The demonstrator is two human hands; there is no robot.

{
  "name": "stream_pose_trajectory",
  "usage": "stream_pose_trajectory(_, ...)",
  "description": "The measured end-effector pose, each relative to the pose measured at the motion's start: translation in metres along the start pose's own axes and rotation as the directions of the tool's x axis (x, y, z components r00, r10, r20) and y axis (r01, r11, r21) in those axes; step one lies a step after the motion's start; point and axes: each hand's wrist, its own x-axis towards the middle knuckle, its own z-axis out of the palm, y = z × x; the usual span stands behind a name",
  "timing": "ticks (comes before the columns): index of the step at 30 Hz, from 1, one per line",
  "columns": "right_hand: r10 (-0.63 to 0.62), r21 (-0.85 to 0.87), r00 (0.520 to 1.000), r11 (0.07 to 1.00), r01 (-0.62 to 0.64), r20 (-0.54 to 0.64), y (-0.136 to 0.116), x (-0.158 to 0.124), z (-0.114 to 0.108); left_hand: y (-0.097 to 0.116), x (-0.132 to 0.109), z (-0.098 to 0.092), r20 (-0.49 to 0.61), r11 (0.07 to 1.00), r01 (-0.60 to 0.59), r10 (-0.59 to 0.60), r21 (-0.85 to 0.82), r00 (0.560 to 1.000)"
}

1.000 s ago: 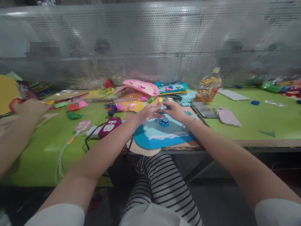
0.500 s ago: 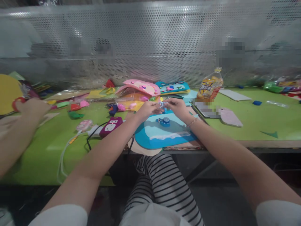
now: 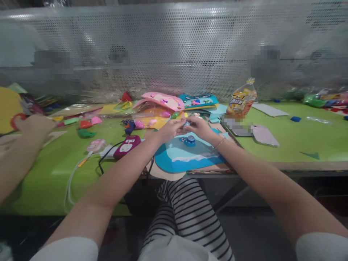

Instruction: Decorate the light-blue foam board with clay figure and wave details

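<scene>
My left hand point(image 3: 171, 129) and my right hand point(image 3: 201, 128) meet above the blue paper sheet, fingers pinched together. Between their fingertips is a small lump of light-blue modelling clay point(image 3: 187, 124), mostly hidden by the fingers. Just below them, a blue clay figure with a round grey-blue top point(image 3: 190, 140) lies on the sheet. That blue paper sheet point(image 3: 165, 161) has a lighter blue middle and a white wavy strip near its front edge.
At left, another person's hand point(image 3: 36, 125) is beside red-handled scissors point(image 3: 16, 121). A purple box point(image 3: 127, 146) with cables, bright clay pieces point(image 3: 86, 124) and a pink decorated sheet point(image 3: 160, 99) lie around. Rightward are a snack bag point(image 3: 241, 99) and a pale phone-shaped object point(image 3: 265, 135).
The light-blue clay showed more between my fingertips before; now my hands are closer round it and cover most of it. The view has shifted slightly.
</scene>
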Motion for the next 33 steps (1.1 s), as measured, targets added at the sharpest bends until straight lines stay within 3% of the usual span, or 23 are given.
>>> stream_pose_trajectory(5, 0.125, 0.027, 0.992, 0.992, -0.125, -0.03, 0.003, 0.001, -0.001, -0.005, 0.001, 0.0, 0.02, 0.986, -0.04, 0.038, 0.162, 0.999)
stream_pose_trajectory(9, 0.222, 0.202, 0.974, 0.956, -0.212, -0.031, 0.0, 0.003, 0.001, -0.002, 0.001, 0.003, -0.052, 0.976, -0.057, 0.07, 0.211, 0.996)
stream_pose_trajectory(12, 0.314, 0.355, 0.944, 0.898, -0.26, -0.103, 0.004, 0.006, 0.0, 0.0, 0.001, 0.004, -0.05, 0.974, -0.058, 0.07, 0.219, 0.996)
stream_pose_trajectory(15, 0.34, 0.417, 0.908, 0.883, -0.218, -0.245, 0.009, 0.009, -0.009, 0.001, -0.001, 0.006, -0.051, 0.98, -0.02, 0.031, 0.2, 0.998)
stream_pose_trajectory(17, 0.285, 0.382, 0.915, 0.91, -0.163, -0.286, 0.01, 0.01, -0.015, 0.001, -0.003, 0.008, -0.053, 0.985, 0.02, -0.011, 0.17, 0.999)
stream_pose_trajectory(21, 0.09, 0.211, 0.992, 0.975, -0.07, -0.084, 0.005, 0.006, -0.012, 0.002, -0.006, 0.011, 0.014, 0.996, 0.008, -0.009, 0.092, 1.0)
stream_pose_trajectory(24, 0.035, 0.035, 0.998, 0.999, -0.037, 0.057, 0.0, 0.004, -0.002, 0.002, -0.007, 0.012, 0.053, 0.994, -0.055, 0.05, 0.093, 0.997)
stream_pose_trajectory(28, 0.031, -0.021, 0.999, 0.999, -0.03, 0.037, -0.005, 0.003, 0.002, -0.001, -0.006, 0.01, 0.063, 0.979, -0.089, 0.079, 0.182, 0.995)
stream_pose_trajectory(33, 0.108, 0.081, 0.993, 0.991, -0.111, 0.036, -0.01, 0.002, 0.001, -0.001, -0.004, 0.011, 0.067, 0.99, -0.078, 0.071, 0.113, 0.995)
